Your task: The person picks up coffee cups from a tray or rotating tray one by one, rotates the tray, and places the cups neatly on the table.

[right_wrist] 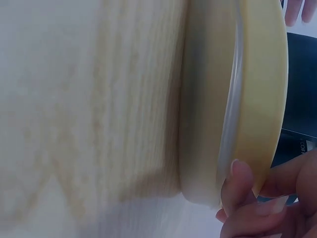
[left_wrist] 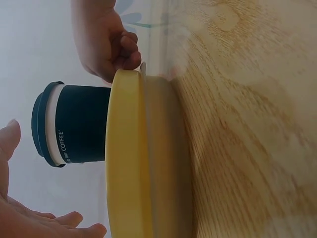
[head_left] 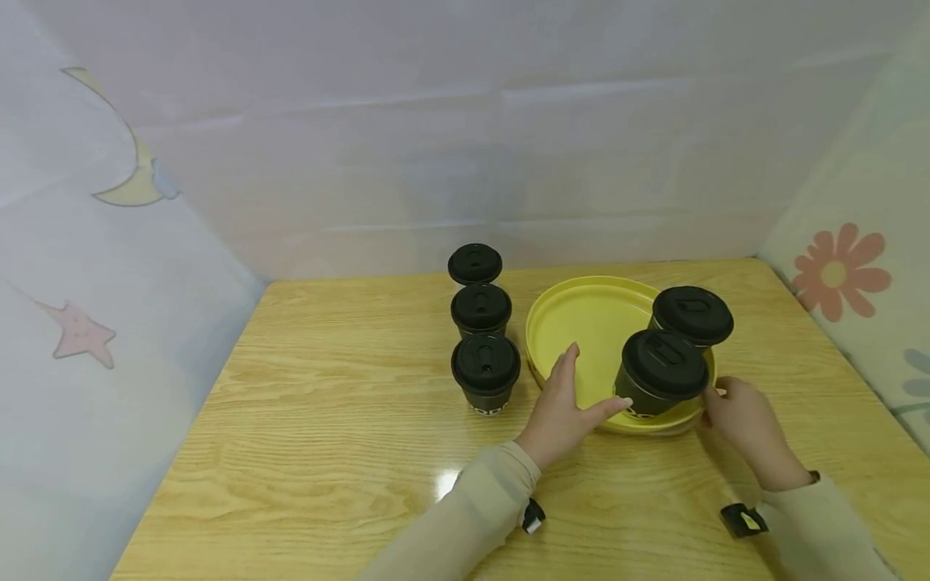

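Observation:
A round yellow tray [head_left: 581, 323] lies on the table, with a paler round base [left_wrist: 171, 163] under it in the left wrist view. Two dark paper coffee cups with black lids stand on its right side, a front cup [head_left: 661, 371] and a rear cup [head_left: 692, 313]. My right hand [head_left: 748, 424] pinches the tray's right rim, its thumb and fingers [right_wrist: 242, 183] bent round the edge. Over the tray's front left, my left hand [head_left: 559, 411] is spread with thumb and fingers wide apart. Its thumb tip is close to the front cup; whether they touch I cannot tell.
Left of the tray, three more lidded cups stand in a row from front to back: a near cup [head_left: 485, 371], a middle cup [head_left: 481, 308] and a far cup [head_left: 475, 265]. The wooden table [head_left: 320, 403] meets a pale cloth backdrop [head_left: 363, 161] behind.

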### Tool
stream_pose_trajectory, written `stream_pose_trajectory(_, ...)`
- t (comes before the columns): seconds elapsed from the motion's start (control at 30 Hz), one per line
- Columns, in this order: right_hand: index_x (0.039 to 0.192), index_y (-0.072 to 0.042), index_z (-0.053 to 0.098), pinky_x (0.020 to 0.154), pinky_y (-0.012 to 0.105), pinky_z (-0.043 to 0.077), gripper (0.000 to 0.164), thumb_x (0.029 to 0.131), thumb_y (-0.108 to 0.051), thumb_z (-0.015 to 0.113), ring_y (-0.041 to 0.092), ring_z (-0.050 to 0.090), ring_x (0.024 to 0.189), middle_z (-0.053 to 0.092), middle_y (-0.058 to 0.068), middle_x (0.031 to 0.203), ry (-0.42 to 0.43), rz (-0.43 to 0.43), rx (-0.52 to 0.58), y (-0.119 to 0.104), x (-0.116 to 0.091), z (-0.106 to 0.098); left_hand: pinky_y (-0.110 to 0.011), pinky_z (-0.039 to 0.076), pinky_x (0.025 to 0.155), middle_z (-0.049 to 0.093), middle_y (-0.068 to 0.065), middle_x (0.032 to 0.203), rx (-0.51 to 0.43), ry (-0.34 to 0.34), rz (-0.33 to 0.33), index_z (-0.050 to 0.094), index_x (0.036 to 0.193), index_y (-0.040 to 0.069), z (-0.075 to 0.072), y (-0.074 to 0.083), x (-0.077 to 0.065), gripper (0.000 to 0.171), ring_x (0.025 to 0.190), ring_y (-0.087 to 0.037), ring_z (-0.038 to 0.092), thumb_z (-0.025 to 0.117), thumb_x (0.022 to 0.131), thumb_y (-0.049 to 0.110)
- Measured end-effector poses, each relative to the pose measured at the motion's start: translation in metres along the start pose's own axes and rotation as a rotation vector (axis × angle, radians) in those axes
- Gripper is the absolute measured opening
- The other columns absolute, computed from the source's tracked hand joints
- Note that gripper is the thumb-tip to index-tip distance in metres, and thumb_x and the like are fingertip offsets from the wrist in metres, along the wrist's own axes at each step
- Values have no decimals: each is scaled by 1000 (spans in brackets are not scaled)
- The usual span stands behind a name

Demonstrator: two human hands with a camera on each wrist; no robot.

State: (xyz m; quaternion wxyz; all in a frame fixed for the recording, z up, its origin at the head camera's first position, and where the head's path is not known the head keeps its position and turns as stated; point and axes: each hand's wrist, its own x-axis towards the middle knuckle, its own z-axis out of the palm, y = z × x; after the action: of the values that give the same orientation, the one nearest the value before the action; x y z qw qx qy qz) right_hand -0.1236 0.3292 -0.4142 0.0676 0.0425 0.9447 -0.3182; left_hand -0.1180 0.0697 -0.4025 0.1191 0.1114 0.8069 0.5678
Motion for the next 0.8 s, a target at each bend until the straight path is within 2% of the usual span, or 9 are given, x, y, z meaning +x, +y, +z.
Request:
stream_pose_trajectory(0.17,85,8,54,56,33,39,46,106,-22,27,20,49,58,58,4,63,-9,5,-5,-3,-11,5,-44,28,113,21,1,158,7,-3,8,18,156,16,1,0,0,91,143,-20,24,70,88,46)
stream_pose_trajectory(0.3,84,6,52,55,33,37,45,107,-24,27,20,47,57,54,5,62,9,1,-7,-5,-19,12,-43,28,113,22,1,157,15,-7,16,18,156,15,1,0,0,91,143,-20,24,70,88,46)
stream_pose_trajectory(0.4,90,10,52,55,34,39,48,107,-28,27,20,49,57,55,5,62,10,11,-15,-7,-23,16,-42,28,113,23,1,157,17,-10,20,18,156,15,1,0,0,91,143,-20,24,71,88,45)
stream_pose_trajectory(0.5,108,21,50,63,46,48,58,106,-32,26,36,59,69,61,17,72,-4,30,-35,-8,-26,17,-42,28,113,23,-1,157,22,-12,29,18,156,13,2,0,0,92,143,-21,24,72,87,44)
stream_pose_trajectory(0.63,126,31,35,74,59,48,73,106,-39,25,41,63,80,65,18,76,-44,58,-44,-9,-30,20,-42,28,113,24,-4,157,47,-9,46,19,155,9,4,0,-1,94,143,-23,25,74,86,42)
stream_pose_trajectory(0.73,127,30,35,73,56,49,74,106,-41,26,28,63,71,64,5,67,-70,68,-40,-12,-34,21,-41,29,113,25,-5,157,61,-9,50,19,155,8,5,0,-1,95,143,-23,25,74,86,42)
stream_pose_trajectory(0.8,126,27,39,74,56,49,72,106,-41,27,27,63,72,63,3,65,-80,59,-38,-13,-35,19,-41,28,113,24,-4,157,58,-7,41,19,155,9,6,1,-1,96,143,-23,25,75,85,43)
